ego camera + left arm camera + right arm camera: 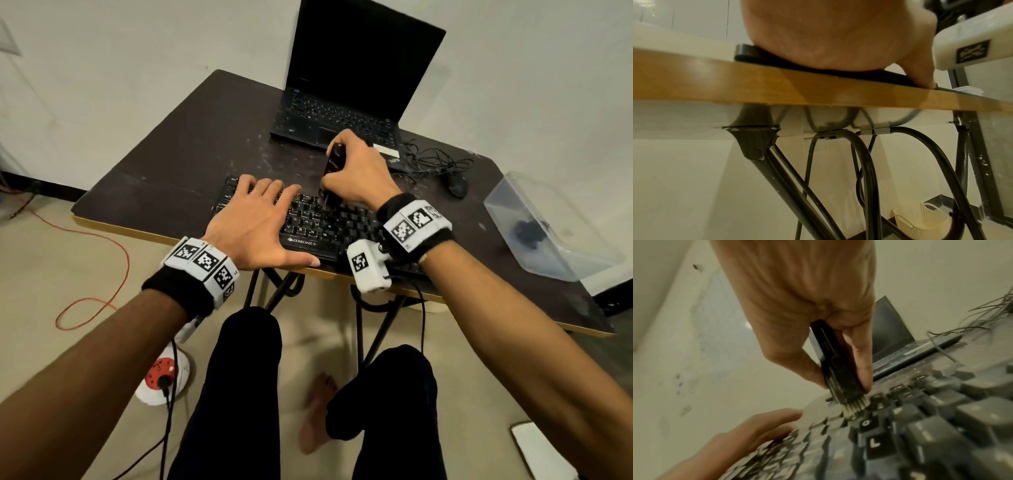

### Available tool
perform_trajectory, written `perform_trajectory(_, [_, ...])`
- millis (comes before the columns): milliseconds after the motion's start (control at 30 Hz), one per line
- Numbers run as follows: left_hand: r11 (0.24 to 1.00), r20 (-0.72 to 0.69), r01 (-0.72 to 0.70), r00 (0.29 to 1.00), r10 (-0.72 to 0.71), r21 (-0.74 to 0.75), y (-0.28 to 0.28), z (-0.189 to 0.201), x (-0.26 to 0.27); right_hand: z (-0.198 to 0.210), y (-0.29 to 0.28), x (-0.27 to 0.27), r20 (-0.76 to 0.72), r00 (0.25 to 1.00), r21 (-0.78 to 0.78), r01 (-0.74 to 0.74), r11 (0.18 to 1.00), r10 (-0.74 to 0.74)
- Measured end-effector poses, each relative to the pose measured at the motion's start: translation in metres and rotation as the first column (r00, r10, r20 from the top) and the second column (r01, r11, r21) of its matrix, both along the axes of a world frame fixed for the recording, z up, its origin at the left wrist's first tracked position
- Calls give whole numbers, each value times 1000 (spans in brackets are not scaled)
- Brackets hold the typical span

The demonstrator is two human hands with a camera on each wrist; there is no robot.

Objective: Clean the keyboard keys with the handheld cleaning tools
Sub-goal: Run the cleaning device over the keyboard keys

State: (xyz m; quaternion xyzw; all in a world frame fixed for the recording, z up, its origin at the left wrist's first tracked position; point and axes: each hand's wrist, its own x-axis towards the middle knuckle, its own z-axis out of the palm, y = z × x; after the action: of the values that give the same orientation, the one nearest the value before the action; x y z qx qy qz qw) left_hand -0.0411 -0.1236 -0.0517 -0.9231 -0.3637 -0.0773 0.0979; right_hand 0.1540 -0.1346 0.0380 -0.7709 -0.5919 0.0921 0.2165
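A black keyboard [329, 226] lies at the near edge of the dark table [191, 150]. My left hand [253, 219] lies flat on the keyboard's left half with fingers spread and straight. My right hand [359, 171] grips a black brush [334, 164] upright over the upper middle keys. In the right wrist view the brush [830, 360] is pinched between thumb and fingers, and its pale bristles [854, 407] touch the keys above the O key. The keyboard [920, 426] fills the lower right there, with the left hand [748, 434] beside it. The left wrist view shows my palm [828, 40] on the keyboard edge [748, 53].
An open black laptop [349, 89] stands behind the keyboard. Tangled cables and a black mouse [457, 185] lie to the right. A clear plastic box [548, 226] sits at the table's right end. Table legs [859, 162], a cream basket [920, 220] and an orange cord [102, 274] are below.
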Motion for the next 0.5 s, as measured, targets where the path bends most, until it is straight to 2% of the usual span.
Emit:
perform_trajectory(67, [1000,4,-8,1000,8,-7,1,2,-2,3,3,1,-21,999,26,49,998,-49])
perform_trajectory(200, [1000,1,-16,1000,16,-5,1,0,-2,-3,0,0,-27,1000,12,14,1000,-14])
perform_trajectory(333, [1000,9,-7,1000,7,-7,2,3,-1,3,4,8,-33,992,8,121,993,-121])
perform_trajectory(433, [1000,1,-20,1000,20,-9,1,1,-2,-3,0,3,-12,998,-14,69,998,-69])
perform_trajectory(500, [1000,0,-9,1000,9,2,0,0,0,-2,1,5,28,996,-9,84,996,-84])
